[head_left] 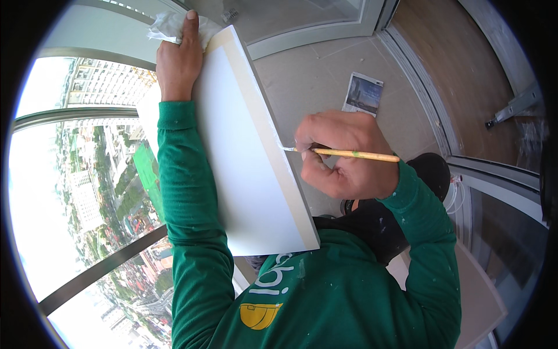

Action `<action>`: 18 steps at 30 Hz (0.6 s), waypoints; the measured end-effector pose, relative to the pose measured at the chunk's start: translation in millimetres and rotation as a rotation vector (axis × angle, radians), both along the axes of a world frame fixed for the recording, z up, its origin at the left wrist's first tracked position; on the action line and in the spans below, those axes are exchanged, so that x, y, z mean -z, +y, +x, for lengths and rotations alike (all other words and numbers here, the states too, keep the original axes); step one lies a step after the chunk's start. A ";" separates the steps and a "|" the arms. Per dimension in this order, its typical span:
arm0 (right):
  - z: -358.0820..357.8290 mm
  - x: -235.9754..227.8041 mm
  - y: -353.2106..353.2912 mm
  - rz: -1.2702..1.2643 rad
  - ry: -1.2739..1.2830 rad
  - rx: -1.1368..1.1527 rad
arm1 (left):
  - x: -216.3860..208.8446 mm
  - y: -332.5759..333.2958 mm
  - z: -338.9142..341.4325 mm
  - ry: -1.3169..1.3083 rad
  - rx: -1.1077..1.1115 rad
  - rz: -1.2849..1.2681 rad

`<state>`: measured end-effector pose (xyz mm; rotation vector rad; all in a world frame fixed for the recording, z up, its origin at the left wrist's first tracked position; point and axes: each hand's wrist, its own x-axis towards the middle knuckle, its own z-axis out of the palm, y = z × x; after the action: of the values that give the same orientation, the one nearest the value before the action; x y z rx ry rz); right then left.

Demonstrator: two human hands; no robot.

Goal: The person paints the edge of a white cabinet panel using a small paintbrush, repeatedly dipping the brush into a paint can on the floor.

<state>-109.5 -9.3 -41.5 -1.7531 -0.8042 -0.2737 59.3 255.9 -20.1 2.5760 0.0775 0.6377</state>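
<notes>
A long white board leans against my lap, with a beige tape strip running along its right side and across its far end. At that far end is my left hand, closed around a crumpled white cloth or tissue and against the board's corner. My right hand is closed around a thin wooden paintbrush in a pinch grip. The brush's pale tip touches the board's narrow right edge, about midway along. White paint shows on that edge. My left forearm lies along the board's left side.
Tall windows stand close on the left, with a city far below. A printed leaflet lies on the tiled floor. Sliding door tracks run along the right. A white cable hangs beside my right elbow.
</notes>
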 end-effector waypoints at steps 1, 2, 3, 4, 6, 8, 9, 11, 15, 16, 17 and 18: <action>-0.7 -0.1 -0.7 -0.004 0.009 -0.008 | -0.1 -0.5 0.2 0.007 -0.005 -0.002; -1.3 -0.4 -0.8 -0.008 0.017 -0.021 | -0.2 -0.3 -0.7 0.003 -0.007 -0.004; -1.6 -1.2 -1.0 -0.015 0.021 -0.032 | -0.3 -0.4 -1.6 0.000 -0.010 -0.007; -1.9 -2.5 -1.3 -0.022 0.024 -0.044 | -0.5 0.1 -2.3 -0.004 -0.012 -0.009; -2.8 -3.8 -2.2 -0.039 0.030 -0.057 | -3.4 -0.6 -1.7 0.069 -0.002 -0.031; -4.1 -4.9 -2.4 -0.056 0.034 -0.070 | -2.9 2.9 0.5 0.084 0.019 -0.046; -4.6 -5.3 -2.7 -0.062 0.034 -0.087 | 0.0 7.6 4.9 0.063 0.034 -0.050; -5.2 -5.2 -3.5 -0.075 0.036 -0.120 | 2.9 11.2 8.4 0.026 0.041 -0.034; -6.5 -5.5 -4.5 -0.101 0.038 -0.148 | 3.4 9.0 8.0 0.015 0.026 -0.006; -6.7 -6.4 -5.0 -0.111 0.040 -0.155 | 2.5 8.1 7.5 0.024 0.029 -0.012; -7.2 -6.9 -5.3 -0.121 0.044 -0.160 | 2.0 7.3 6.7 0.022 0.031 -0.017; -7.5 -7.1 -5.4 -0.127 0.046 -0.167 | 1.5 6.5 5.6 0.020 0.033 -0.022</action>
<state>-116.9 -14.7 -34.4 -1.7912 -0.9461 -0.0715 64.9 262.3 -21.6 2.5579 0.0481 0.5954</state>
